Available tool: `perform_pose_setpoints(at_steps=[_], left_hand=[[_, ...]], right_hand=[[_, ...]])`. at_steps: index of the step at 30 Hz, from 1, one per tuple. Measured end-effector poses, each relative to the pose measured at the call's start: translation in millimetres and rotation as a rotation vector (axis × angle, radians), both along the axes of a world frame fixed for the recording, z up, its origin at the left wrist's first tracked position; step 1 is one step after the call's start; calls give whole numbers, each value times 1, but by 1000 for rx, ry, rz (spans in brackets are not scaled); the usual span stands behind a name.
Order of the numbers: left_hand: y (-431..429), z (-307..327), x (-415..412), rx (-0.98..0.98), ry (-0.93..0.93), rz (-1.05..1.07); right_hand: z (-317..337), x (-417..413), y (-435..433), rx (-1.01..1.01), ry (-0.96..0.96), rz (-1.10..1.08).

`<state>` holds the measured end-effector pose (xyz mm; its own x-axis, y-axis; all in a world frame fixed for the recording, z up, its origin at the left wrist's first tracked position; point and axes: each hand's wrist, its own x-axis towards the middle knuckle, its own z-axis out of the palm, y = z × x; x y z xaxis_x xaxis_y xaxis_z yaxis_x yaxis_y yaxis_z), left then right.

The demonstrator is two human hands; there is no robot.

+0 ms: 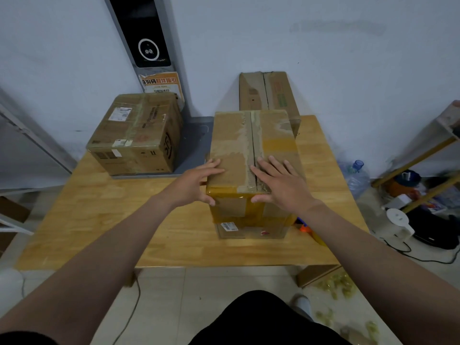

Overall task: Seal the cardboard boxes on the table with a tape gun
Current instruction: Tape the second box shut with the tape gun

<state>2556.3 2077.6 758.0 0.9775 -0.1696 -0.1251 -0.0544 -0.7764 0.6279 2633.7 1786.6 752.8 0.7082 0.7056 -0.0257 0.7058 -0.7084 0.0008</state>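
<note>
Both hands [199, 181] [280, 181] lie spread flat on the box [249, 145] (tape gun [305, 227] mostly hidden behind it).

Center box [251, 150]: tall brown carton, upright on wooden table [99, 220]; top flaps closed, center seam w/ torn old tape residue, yellowish tape bands on front. Left box [135, 133]: squat, taped, labels on top, sits on grey platform. Rear box [270, 95]: behind center box, against wall. Tape gun [305, 227]: orange/blue part visible at center box's right base, mostly hidden.
</note>
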Motion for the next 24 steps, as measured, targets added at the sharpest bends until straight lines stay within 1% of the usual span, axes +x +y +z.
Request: perform_pose_setpoints(at_steps=[2,3,5,8,10,13,17,19,22,24], left_hand=[[6,-1,-5,-133,30,29],[7,-1,-7,-157,32,38],[5,-1,-8,-80,20,38],[-10,6,-6,108,34,54],[-26,12,-3,198,-46,70],[-58,13,8,222,-212,98],[-81,-10,15,292,-257,263],[-80,-19,15,300,-297,294],[-77,-22,17,275,-325,279],[-77,-21,17,264,-327,284]], right_hand=[[-1,1,-1,7,-5,1],[-1,1,-1,8,-9,0],[-1,1,-1,10,-14,-5],[-2,1,0,2,-16,-16],[-2,1,1,-1,-23,-16],[-2,0,2,24,-23,-11],[-4,0,0,67,0,-6],[-3,0,-1,120,32,-18],[0,-3,9,230,78,-141],[0,-11,25,204,36,-240]])
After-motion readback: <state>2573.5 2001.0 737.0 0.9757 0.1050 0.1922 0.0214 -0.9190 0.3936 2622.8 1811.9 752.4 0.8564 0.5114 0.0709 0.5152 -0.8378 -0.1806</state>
